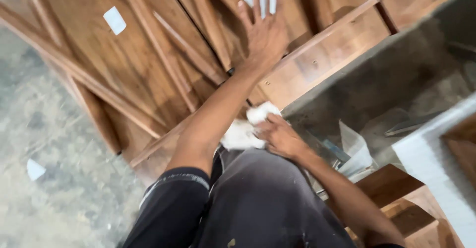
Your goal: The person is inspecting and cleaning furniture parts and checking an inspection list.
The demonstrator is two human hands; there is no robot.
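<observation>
Head view, left hand [265, 32]: we reach it, fingers spread flat, onto the stacked wooden panels [148, 59] at upper centre.
Right hand [280, 136]: closed around a white cloth [243, 131], mid-frame, against our lap.
Risk: we judge that leaning weight could make the loose panels slide.

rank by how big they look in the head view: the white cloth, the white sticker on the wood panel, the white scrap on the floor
1. white cloth, under the right hand, partly hidden
2. and 3. white sticker and white scrap look about alike, so no ranking. The scrap is blurred.
</observation>
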